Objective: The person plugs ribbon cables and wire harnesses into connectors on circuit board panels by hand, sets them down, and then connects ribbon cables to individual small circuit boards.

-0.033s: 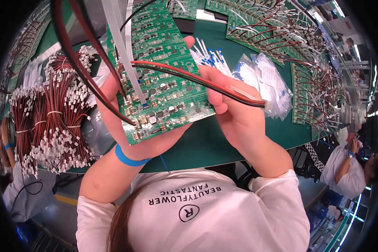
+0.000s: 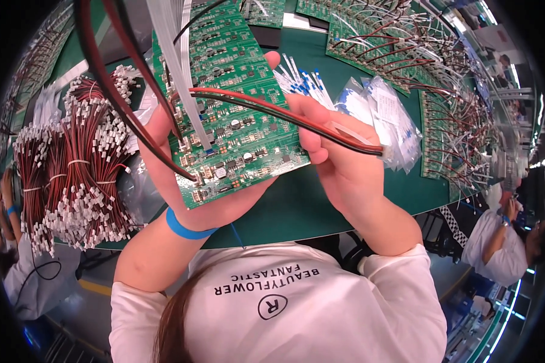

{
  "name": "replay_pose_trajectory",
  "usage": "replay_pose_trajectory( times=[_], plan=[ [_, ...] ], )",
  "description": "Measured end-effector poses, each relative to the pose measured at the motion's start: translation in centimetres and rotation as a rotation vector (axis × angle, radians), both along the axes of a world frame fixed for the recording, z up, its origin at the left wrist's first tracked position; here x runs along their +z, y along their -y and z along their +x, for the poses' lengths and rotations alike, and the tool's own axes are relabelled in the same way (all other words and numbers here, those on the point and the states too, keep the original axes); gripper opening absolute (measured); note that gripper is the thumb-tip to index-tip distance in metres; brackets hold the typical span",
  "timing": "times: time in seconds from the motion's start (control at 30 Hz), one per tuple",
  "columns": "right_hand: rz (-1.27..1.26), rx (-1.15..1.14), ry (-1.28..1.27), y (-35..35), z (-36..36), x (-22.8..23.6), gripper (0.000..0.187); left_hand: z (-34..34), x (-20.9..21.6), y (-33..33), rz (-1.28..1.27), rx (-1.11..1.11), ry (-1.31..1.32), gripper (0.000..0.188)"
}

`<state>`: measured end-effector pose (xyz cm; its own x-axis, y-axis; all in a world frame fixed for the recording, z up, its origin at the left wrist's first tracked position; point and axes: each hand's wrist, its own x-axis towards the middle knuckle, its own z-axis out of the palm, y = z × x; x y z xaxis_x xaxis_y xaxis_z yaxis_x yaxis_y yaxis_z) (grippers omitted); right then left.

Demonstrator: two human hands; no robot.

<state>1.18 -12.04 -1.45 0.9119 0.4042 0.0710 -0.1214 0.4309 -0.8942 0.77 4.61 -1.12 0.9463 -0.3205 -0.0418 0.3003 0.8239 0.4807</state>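
Note:
A green panel of joined circuit boards point(image 2: 242, 136) is held tilted in front of me, covered in small components. My left hand point(image 2: 215, 209) supports it from below, with the thumb side along the left edge. My right hand point(image 2: 348, 163) is closed at its right edge, fingers curled against the board. A red and black wire pair point(image 2: 248, 103) runs from the panel's left side across my right fingers. More red and black wires point(image 2: 124, 106) arch up at the left. White flat ribbon cables point(image 2: 191, 109) rise from the board, one seated in a blue-tipped connector. A fingertip shows behind the far right edge.
Bundled red and black wires with white plugs point(image 2: 79, 172) lie at the left of the green table point(image 2: 297, 206). Blue-ended ribbon cables point(image 2: 306, 81) and clear plastic bags point(image 2: 384, 121) lie at right. Wired circuit boards point(image 2: 375, 48) line the far right. Other people are at both sides.

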Motion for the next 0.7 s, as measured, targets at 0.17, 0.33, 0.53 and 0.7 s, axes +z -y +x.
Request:
replay_pose_trajectory(
  times=[0.17,0.33,0.53,0.7],
  plan=[
    [-0.107,-0.32,0.081,0.3,-0.2,0.2,0.016,0.5,-0.3,-0.2,-0.216,-0.187,0.143,0.111],
    [-0.126,-0.373,0.162,0.9,0.0,0.3,0.013,0.4,-0.4,-0.1,-0.262,-0.201,0.169,0.111],
    [0.08,-0.103,-0.229,0.3,0.1,1.0,0.016,0.4,-0.7,0.0,-0.193,-0.198,0.181,0.114],
    [0.064,-0.053,-0.308,0.2,-0.1,1.0,0.027,0.8,-1.6,-0.3,-0.173,-0.142,0.225,0.113]
  ],
)
